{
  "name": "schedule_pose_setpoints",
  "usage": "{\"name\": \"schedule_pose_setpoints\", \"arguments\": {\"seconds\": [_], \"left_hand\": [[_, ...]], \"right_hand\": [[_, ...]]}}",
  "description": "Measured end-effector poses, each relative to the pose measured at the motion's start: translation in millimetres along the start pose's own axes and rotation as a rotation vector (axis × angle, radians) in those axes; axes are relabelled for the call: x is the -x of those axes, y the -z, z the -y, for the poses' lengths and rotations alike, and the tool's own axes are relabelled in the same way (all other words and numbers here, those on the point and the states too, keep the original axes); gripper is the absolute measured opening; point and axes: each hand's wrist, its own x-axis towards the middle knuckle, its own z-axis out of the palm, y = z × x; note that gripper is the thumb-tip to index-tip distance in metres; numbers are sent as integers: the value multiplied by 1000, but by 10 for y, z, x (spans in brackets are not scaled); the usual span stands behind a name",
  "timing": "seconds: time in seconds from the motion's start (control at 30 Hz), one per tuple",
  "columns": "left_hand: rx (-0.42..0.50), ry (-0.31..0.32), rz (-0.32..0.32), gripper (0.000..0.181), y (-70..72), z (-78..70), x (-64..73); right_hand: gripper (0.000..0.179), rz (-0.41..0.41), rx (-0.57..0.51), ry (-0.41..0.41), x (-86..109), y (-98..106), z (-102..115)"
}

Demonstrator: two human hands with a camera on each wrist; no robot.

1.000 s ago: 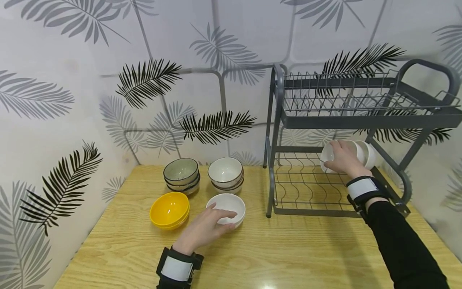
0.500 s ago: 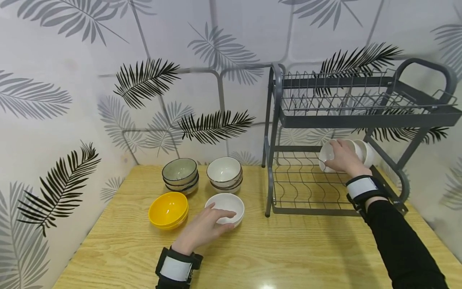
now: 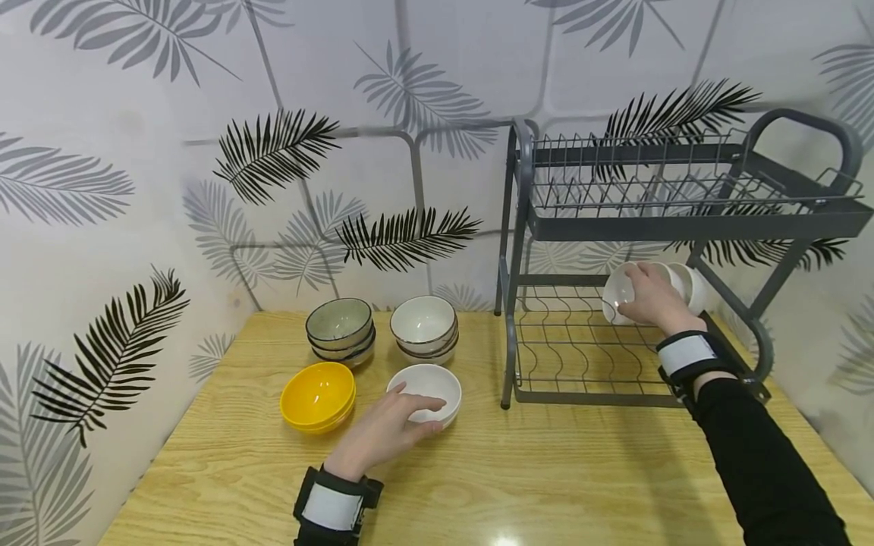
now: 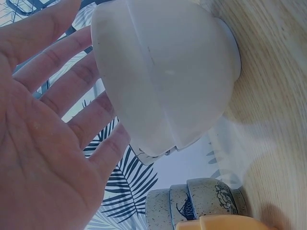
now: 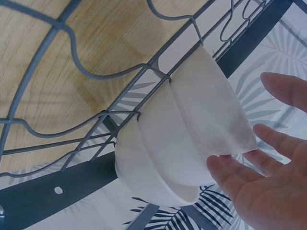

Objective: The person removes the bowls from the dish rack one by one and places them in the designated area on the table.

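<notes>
On the lower tier of the dish rack [image 3: 614, 398], three white bowls [image 5: 158, 148] stand tilted on edge, nested at the right end. The right hand [image 3: 655, 299] reaches in at the leftmost of them. Its fingertips touch that bowl's rim, while the thumb stands apart from the bowl in the right wrist view. On the table, the left hand [image 3: 385, 432] is at a white bowl [image 3: 426, 383], with its spread fingers over the rim. The left wrist view shows the palm facing this bowl [image 4: 168, 72] and the fingers nearly straight, partly hidden behind it.
Behind the white bowl stand a stack of grey-green bowls [image 3: 339, 322] and a stack of white bowls with dark rims [image 3: 425, 322]. Stacked yellow bowls [image 3: 317, 394] sit to its left. The rack's upper wire tier [image 3: 683, 193] overhangs the right hand. A patterned wall [image 3: 382, 174] closes the back.
</notes>
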Motion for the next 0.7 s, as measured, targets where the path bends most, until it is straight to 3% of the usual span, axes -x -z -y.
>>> {"name": "schedule_pose_setpoints", "arguments": {"seconds": [0.37,0.57,0.7], "left_hand": [[3,9,5,34,7,8,5],[1,9,2,33,15,7,10],[4,21,7,34,25,-1,13]], "right_hand": [[69,-26,68,7,-12,-47,7],[21,-46,247,101,22,-77,-4],[16,-104,342,132,26,-110,-16]]}}
